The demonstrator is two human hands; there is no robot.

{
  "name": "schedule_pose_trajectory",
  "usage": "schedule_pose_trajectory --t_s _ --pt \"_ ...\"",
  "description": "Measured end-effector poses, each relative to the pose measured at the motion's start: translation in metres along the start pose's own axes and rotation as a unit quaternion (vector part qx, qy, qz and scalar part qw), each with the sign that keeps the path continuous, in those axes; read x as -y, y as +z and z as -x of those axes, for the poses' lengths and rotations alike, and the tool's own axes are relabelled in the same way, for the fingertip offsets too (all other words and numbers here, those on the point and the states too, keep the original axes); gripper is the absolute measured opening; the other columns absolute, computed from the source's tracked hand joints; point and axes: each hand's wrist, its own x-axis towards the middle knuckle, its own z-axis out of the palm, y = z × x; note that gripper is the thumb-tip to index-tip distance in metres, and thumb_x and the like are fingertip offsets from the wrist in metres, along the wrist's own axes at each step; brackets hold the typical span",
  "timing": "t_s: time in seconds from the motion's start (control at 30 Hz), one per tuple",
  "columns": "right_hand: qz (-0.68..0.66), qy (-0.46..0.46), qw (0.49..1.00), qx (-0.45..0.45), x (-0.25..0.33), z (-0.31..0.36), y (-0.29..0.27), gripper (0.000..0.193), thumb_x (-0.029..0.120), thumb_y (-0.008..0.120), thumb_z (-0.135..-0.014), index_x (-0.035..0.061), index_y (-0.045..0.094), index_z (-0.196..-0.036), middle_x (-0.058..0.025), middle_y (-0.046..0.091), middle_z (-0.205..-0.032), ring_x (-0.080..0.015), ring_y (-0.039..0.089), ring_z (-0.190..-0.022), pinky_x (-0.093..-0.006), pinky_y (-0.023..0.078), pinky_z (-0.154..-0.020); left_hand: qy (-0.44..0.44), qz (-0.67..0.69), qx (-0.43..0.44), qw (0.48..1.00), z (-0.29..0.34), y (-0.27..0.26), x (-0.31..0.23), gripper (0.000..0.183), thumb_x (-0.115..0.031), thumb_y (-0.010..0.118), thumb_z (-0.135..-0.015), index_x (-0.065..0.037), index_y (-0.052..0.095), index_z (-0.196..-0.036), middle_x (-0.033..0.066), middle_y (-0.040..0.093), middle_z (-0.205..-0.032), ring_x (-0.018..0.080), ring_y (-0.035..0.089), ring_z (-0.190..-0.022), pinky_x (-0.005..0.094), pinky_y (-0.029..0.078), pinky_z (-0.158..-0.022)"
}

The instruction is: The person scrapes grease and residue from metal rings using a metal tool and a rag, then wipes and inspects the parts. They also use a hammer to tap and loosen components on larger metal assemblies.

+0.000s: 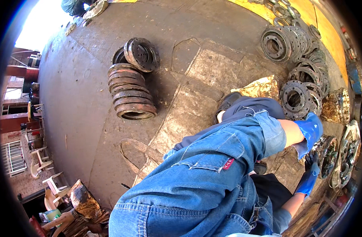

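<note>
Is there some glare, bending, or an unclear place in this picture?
Head view: glare whitens the upper left; same view: the yellow strip bends along the upper-right rim; same view: the right hand partly blends into dark metal parts.

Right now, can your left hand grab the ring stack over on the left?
Probably not: the left hand is far to the right, with the brown mat between it and the ring stack.

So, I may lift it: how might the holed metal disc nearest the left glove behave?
The metal disc is probably heavy and stiff, judging by its broad flange. Its round rim could let it roll on edge; its stained surface may be slippery.
</note>
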Motion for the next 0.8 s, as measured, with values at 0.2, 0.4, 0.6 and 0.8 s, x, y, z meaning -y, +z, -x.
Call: schedule_pose_trajectory --t_s 0.2,0.4,0.6,0.8 --pt "0.006 -0.064 0.997 -0.039 -0.002 0.003 0.015 0.032 0.022 0.062 -0.092 0.004 0.063 -0.119 -0.0065 0.069 -0.103 -0.0159 0.067 -0.083 -0.0275 0.055 -0.071 -0.016 0.002 0.006 1.0 0.016 -0.029 -0.001 0.028 -0.029 0.06 -0.079 -0.012 0.072 -0.098 0.0134 0.065 -0.098 0.0305 0.063 -0.092 0.0451 0.047 -0.074" --pt "0.084 -0.154 0.982 -0.075 -0.014 -0.021 -0.003 0.028 0.015 0.064 -0.089 0.0008 0.064 -0.113 -0.0052 0.066 -0.092 -0.0133 0.061 -0.078 -0.0257 0.05 -0.068 -0.064 -0.012 0.033 0.997 0.03 -0.076 0.016 0.032 -0.031 0.057 -0.083 -0.011 0.071 -0.104 0.0164 0.064 -0.108 0.032 0.063 -0.101 0.0433 0.048 -0.083" --pt "0.038 -0.195 0.974 -0.106 -0.004 -0.005 -0.01 0.022 0.009 0.061 -0.089 -0.0012 0.066 -0.108 -0.0026 0.062 -0.08 -0.0101 0.056 -0.07 -0.0226 0.046 -0.064 -0.168 -0.067 -0.029 0.983 0.023 -0.096 0.089 0.042 -0.038 0.055 -0.084 -0.009 0.066 -0.113 0.0196 0.064 -0.113 0.0343 0.061 -0.107 0.0426 0.047 -0.093" --pt "0.127 -0.171 0.969 -0.129 -0.015 0.013 -0.029 0.024 0.0 0.052 -0.091 -0.0028 0.061 -0.113 -0.0047 0.06 -0.082 -0.0101 0.054 -0.072 -0.0206 0.046 -0.068 -0.239 -0.105 -0.009 0.965 0.058 -0.113 0.126 0.043 -0.038 0.056 -0.085 -0.01 0.064 -0.117 0.0208 0.063 -0.113 0.0363 0.06 -0.107 0.0417 0.046 -0.094"
